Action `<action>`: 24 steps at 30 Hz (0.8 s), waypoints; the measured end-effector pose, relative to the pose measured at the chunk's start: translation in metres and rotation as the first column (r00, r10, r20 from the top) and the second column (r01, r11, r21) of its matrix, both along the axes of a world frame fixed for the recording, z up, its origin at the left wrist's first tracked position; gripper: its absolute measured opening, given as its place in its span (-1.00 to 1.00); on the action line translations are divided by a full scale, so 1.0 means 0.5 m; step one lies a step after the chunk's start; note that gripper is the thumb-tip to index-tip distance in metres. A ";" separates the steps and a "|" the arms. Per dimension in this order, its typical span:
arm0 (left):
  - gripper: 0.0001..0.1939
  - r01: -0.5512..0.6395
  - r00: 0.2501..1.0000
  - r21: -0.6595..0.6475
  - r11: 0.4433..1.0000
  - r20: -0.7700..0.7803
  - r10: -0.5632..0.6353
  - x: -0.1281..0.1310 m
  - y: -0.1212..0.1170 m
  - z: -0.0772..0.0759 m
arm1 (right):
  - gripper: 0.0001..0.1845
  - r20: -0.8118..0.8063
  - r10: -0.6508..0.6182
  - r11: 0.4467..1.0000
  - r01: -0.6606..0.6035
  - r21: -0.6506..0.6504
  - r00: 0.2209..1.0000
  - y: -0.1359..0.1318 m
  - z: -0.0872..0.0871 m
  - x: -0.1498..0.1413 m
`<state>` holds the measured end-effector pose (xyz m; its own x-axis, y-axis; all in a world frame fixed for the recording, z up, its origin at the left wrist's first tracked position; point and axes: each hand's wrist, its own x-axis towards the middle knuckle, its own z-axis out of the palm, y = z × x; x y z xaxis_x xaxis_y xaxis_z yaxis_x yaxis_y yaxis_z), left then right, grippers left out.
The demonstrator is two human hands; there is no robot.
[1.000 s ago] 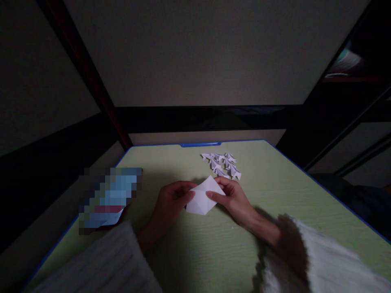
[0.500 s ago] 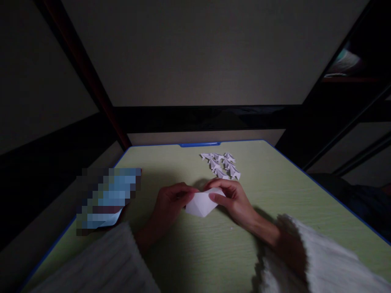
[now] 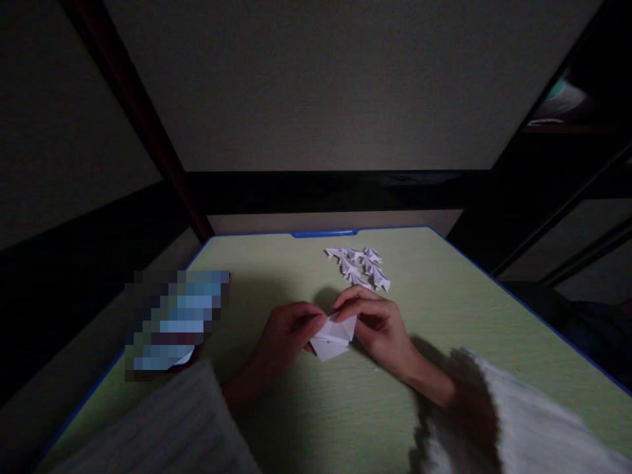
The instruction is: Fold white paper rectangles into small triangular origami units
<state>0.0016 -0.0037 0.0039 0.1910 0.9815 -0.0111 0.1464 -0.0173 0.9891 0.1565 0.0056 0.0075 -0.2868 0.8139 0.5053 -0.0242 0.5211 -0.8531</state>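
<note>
A small white sheet of folded paper (image 3: 332, 342) is held between my two hands above the table, with crease lines and layered flaps showing. My left hand (image 3: 291, 330) pinches its left side between thumb and fingers. On the right, my right hand (image 3: 382, 322) is closed on the upper right part, fingers over the top edge. Just beyond my hands lies a cluster of several folded white paper pieces (image 3: 358, 266), pointed in shape.
The pale green table (image 3: 444, 316) has a blue rim and a blue handle-like strip (image 3: 324, 234) at its far edge. A blurred-out device with a bright screen (image 3: 185, 322) lies at the left. Panels rise behind the table.
The paper has turned and now shows its layered, folded side. My right fingers have moved over its top edge, and my left hand has shifted slightly right.
</note>
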 end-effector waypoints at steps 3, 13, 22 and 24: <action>-0.80 0.049 0.992 0.021 0.999 -0.118 -0.046 0.000 -0.001 -0.002 | -0.72 -0.015 -0.016 1.000 0.016 -0.001 1.000 0.002 -0.004 -0.002; -0.79 -0.017 0.978 0.117 0.993 -0.203 0.040 0.002 -0.005 0.001 | -0.79 -0.261 0.142 0.855 -0.251 -0.454 0.955 0.012 -0.009 -0.009; -0.80 0.041 0.983 0.130 0.991 -0.184 -0.016 0.001 -0.003 -0.009 | -0.80 -0.221 0.143 0.790 -0.246 -0.561 0.965 0.010 -0.006 -0.013; -0.78 0.049 0.988 0.084 0.995 -0.151 -0.036 0.002 -0.002 -0.008 | -0.78 -0.216 0.124 0.795 -0.227 -0.563 0.968 0.010 -0.006 -0.014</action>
